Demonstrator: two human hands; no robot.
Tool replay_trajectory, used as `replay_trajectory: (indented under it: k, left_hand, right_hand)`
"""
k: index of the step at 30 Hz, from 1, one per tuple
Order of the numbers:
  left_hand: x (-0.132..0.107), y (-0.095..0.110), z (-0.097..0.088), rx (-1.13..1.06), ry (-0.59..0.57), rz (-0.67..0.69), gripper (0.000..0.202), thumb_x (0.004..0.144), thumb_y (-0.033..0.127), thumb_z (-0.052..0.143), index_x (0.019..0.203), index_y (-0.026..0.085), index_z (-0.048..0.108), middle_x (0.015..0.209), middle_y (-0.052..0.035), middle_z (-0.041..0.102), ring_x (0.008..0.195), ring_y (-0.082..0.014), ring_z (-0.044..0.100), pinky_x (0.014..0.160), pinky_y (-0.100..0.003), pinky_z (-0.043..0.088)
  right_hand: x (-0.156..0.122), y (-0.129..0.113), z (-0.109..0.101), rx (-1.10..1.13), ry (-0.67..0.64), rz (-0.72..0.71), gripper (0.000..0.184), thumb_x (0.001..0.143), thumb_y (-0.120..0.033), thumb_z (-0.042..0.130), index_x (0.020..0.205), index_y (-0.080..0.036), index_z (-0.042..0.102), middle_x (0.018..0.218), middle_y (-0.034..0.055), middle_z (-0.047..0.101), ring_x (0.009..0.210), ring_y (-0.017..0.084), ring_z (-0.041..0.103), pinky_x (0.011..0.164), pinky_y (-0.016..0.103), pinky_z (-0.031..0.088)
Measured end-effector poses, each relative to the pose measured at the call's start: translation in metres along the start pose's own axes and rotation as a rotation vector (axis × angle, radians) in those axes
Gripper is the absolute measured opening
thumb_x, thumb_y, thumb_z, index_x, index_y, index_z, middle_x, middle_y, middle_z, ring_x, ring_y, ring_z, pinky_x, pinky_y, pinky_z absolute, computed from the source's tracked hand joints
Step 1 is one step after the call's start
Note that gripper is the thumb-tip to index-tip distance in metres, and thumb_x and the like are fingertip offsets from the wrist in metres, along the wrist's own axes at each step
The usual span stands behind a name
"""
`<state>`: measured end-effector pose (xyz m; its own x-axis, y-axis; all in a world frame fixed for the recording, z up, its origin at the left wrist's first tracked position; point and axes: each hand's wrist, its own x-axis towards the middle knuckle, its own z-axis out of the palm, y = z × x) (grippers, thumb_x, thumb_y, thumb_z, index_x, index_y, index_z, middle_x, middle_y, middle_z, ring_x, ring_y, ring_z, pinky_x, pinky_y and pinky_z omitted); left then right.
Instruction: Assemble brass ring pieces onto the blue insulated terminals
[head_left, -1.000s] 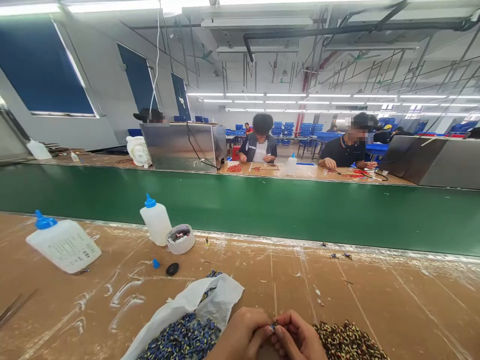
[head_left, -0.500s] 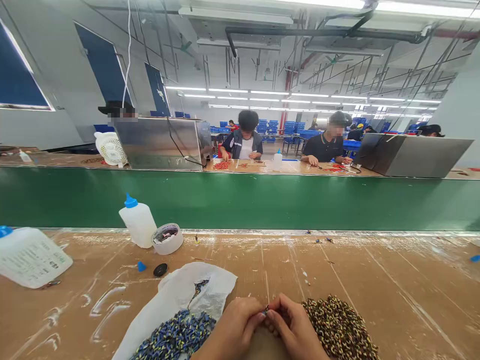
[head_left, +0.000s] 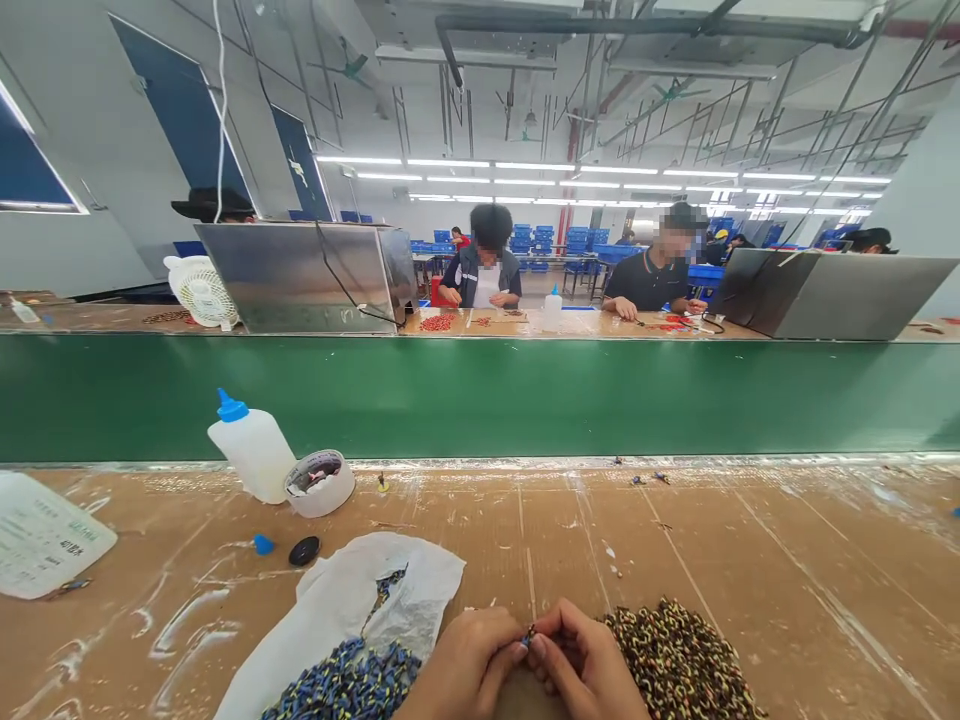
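Observation:
My left hand (head_left: pixel 474 662) and my right hand (head_left: pixel 577 660) meet low in the middle of the view, thumbs and fingertips pinched together. Between them is a tiny dark and blue piece (head_left: pixel 528 636), mostly covered by the fingers. Left of my hands, a heap of small blue and yellow pieces (head_left: pixel 349 685) lies on a white plastic bag (head_left: pixel 330 600). To the right of my hands is a heap of small black and yellow pieces (head_left: pixel 682 660), with reddish bits among them.
A white bottle with a blue cap (head_left: pixel 255 450) stands beside a tape roll (head_left: pixel 320 484). A larger white jug (head_left: pixel 49 540) is at far left. A blue cap (head_left: pixel 262 544) and a black lid (head_left: pixel 304 551) lie nearby. Beyond the green belt (head_left: pixel 480 395), co-workers sit at another bench.
The camera view has shifted slightly, so the bottles and bag appear further left. Both hands stay pinched together at the small piece, with only slight finger movement.

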<state>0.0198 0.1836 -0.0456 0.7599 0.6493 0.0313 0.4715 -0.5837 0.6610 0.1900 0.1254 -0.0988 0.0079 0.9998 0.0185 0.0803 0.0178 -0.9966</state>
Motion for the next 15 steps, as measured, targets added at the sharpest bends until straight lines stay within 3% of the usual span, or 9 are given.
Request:
replay_trajectory:
  k: [4,9,15]
  left_hand:
    - [0.004,-0.008,0.007,0.035,0.029,0.031,0.025,0.090,0.022,0.046,0.070,0.018,0.061,0.073,-0.0037,0.066,0.070,-0.0178,0.061,0.063,-0.027,0.034]
    - [0.004,-0.006,0.009,0.089,0.060,0.030,0.019,0.080,0.015,0.048,0.064,0.018,0.058,0.066,-0.0019,0.064,0.063,-0.0160,0.059,0.057,-0.027,0.030]
    - [-0.002,0.007,0.010,0.110,0.107,-0.009,0.023,0.085,0.014,0.044,0.068,0.018,0.057,0.072,-0.0020,0.065,0.070,-0.0169,0.059,0.064,-0.027,0.032]
  right_hand:
    - [0.002,0.010,0.004,-0.030,0.001,0.012,0.050,0.084,-0.070,0.050,0.074,-0.021,0.055,0.067,0.0057,0.065,0.056,0.016,0.055,0.050,0.025,0.040]
    - [0.002,0.011,0.006,-0.172,0.057,-0.094,0.049,0.086,-0.067,0.048,0.069,-0.021,0.052,0.063,0.0055,0.064,0.057,0.016,0.055,0.054,0.025,0.040]
    - [-0.001,0.011,0.002,-0.026,-0.001,-0.026,0.049,0.088,-0.067,0.048,0.075,-0.019,0.050,0.065,0.0052,0.062,0.055,0.014,0.053,0.052,0.025,0.040]
